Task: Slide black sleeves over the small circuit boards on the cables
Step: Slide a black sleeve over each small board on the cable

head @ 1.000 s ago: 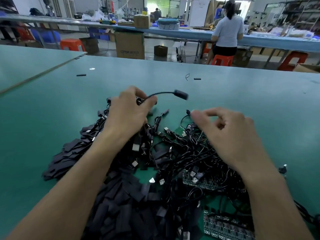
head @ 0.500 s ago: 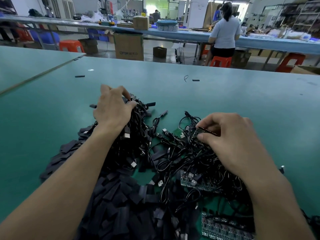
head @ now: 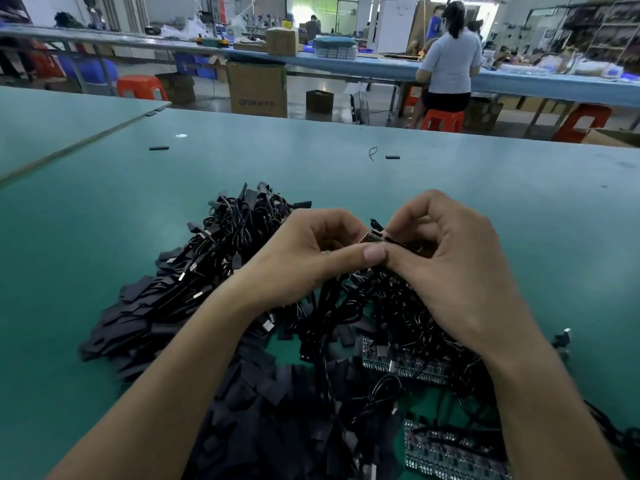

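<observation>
Green desk point(head: 104, 237), near its middle — left hand point(head: 311, 258) and right hand point(head: 450, 265) have met, both pinching one circuit board point(head: 375, 238); sleeving likely next.

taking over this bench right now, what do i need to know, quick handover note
Left hand and right hand: both pinch one small circuit board above the tangled cables; no sleeve shows on it.
Black sleeves lie heaped at lower left, beside the cables.
Done: cannot tell how many are sleeved.
Left: sleeve this board, then work through the rest of the tangle.
</observation>
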{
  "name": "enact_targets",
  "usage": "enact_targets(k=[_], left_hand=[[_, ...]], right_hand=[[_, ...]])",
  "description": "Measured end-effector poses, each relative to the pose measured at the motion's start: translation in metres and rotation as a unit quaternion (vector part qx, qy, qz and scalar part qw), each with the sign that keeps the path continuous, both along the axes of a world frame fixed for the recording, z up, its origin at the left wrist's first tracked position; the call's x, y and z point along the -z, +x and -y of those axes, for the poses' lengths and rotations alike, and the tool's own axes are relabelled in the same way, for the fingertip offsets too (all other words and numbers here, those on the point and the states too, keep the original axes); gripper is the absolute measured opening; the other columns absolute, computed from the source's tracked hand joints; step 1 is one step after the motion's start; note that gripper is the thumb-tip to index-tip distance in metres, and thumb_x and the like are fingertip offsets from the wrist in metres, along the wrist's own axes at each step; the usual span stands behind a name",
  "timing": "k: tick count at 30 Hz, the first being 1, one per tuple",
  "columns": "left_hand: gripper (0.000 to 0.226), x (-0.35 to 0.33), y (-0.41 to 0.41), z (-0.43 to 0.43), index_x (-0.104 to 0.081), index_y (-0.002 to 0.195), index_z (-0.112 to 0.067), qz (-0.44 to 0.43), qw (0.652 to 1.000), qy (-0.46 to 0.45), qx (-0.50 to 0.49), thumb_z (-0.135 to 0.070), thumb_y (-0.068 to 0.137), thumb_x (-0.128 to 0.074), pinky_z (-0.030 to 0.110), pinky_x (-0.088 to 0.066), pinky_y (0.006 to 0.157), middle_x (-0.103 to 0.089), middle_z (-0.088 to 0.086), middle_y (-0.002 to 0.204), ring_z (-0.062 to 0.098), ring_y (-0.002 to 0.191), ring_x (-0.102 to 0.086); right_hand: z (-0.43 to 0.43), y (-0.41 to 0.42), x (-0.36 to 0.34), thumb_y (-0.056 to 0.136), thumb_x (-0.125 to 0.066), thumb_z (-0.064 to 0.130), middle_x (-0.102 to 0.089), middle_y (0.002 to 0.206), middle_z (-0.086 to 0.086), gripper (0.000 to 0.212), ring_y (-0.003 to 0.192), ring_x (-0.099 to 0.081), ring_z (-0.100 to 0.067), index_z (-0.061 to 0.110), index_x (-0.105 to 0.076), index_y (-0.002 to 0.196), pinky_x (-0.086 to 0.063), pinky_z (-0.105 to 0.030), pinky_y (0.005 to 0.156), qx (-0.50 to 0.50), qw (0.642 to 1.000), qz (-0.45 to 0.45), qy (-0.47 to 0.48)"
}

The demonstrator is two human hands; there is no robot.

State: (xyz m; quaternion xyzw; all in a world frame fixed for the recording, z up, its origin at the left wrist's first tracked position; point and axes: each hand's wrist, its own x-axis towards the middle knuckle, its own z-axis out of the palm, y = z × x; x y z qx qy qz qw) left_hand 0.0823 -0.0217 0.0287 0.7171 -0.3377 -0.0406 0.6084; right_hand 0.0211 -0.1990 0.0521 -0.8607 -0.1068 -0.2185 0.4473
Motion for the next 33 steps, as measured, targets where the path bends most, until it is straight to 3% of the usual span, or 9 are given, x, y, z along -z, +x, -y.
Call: enact_targets(k=[4, 7, 11, 18, 23, 29, 33], left_hand=[[0.014, 0.008, -0.001, -0.005, -0.067, 0.079, -0.022, -0.004, 0.999, -0.041, -0.007, -0.032, 0.077, -0.077, 0.02, -0.044, 0.059, -0.065, -0.009, 0.069, 0.009, 0.062, -0.054], [0.015, 0.009, -0.001, -0.005, -0.067, 0.081, -0.018, -0.001, 0.999, -0.037, -0.02, -0.029, 0.079, -0.077, 0.014, -0.046, 0.062, -0.066, -0.011, 0.071, 0.004, 0.065, -0.056], [0.023, 0.009, -0.002, -0.007, -0.067, 0.085, -0.013, -0.003, 0.998, -0.041, -0.041, -0.032, 0.077, -0.077, 0.015, -0.047, 0.068, -0.063, -0.006, 0.077, 0.007, 0.071, -0.055], [0.013, 0.007, -0.004, -0.008, -0.066, 0.084, -0.009, -0.039, 0.997, -0.067, -0.005, -0.019, 0.078, -0.071, 0.013, -0.043, 0.064, -0.062, -0.009, 0.072, 0.002, 0.065, -0.054], [0.008, 0.007, -0.006, -0.011, -0.066, 0.083, -0.011, -0.054, 0.997, -0.059, 0.012, -0.018, 0.079, -0.069, 0.013, -0.041, 0.061, -0.061, -0.011, 0.069, 0.001, 0.062, -0.051], [0.005, 0.01, -0.003, -0.013, -0.067, 0.08, -0.014, -0.068, 0.995, -0.059, 0.032, -0.015, 0.081, -0.072, 0.014, -0.036, 0.06, -0.055, -0.004, 0.069, 0.006, 0.062, -0.045], [0.006, 0.013, -0.005, -0.01, -0.065, 0.083, -0.011, -0.088, 0.993, -0.066, 0.053, -0.007, 0.087, -0.064, 0.008, -0.039, 0.062, -0.06, -0.015, 0.068, -0.003, 0.062, -0.049]], right_hand=[[0.001, 0.001, 0.004, 0.075, -0.082, 0.045, -0.067, 0.072, 0.019, 0.022, 0.069, -0.062, -0.004, 0.032, -0.064, 0.074, -0.043, -0.015, 0.059, 0.048, 0.998, -0.012, -0.041], [0.003, 0.003, 0.007, 0.08, -0.079, 0.04, -0.068, 0.07, 0.018, 0.015, 0.064, -0.063, -0.002, 0.031, -0.068, 0.075, -0.045, -0.015, 0.059, 0.005, 0.999, -0.037, -0.027], [0.008, 0.007, 0.009, 0.086, -0.076, 0.032, -0.07, 0.075, 0.015, 0.009, 0.068, -0.064, -0.002, 0.032, -0.068, 0.081, -0.049, -0.028, 0.067, -0.024, 0.999, -0.047, -0.011], [0.004, 0.008, 0.01, 0.086, -0.059, 0.044, -0.063, 0.072, 0.015, 0.011, 0.062, -0.053, -0.012, 0.035, -0.063, 0.091, -0.045, -0.032, 0.061, -0.074, 0.995, -0.045, -0.052], [0.005, 0.007, 0.009, 0.088, -0.058, 0.042, -0.063, 0.075, 0.004, 0.014, 0.072, -0.057, -0.022, 0.029, -0.064, 0.089, -0.051, -0.047, 0.072, -0.103, 0.992, -0.05, -0.06], [0.006, 0.006, 0.005, 0.086, -0.06, 0.042, -0.065, 0.078, -0.004, 0.015, 0.078, -0.06, -0.028, 0.028, -0.066, 0.089, -0.05, -0.052, 0.079, -0.125, 0.988, -0.069, -0.059], [0.004, 0.003, 0.003, 0.088, -0.06, 0.041, -0.065, 0.078, -0.004, 0.014, 0.076, -0.06, -0.029, 0.029, -0.067, 0.089, -0.051, -0.052, 0.076, -0.13, 0.987, -0.085, -0.051]])
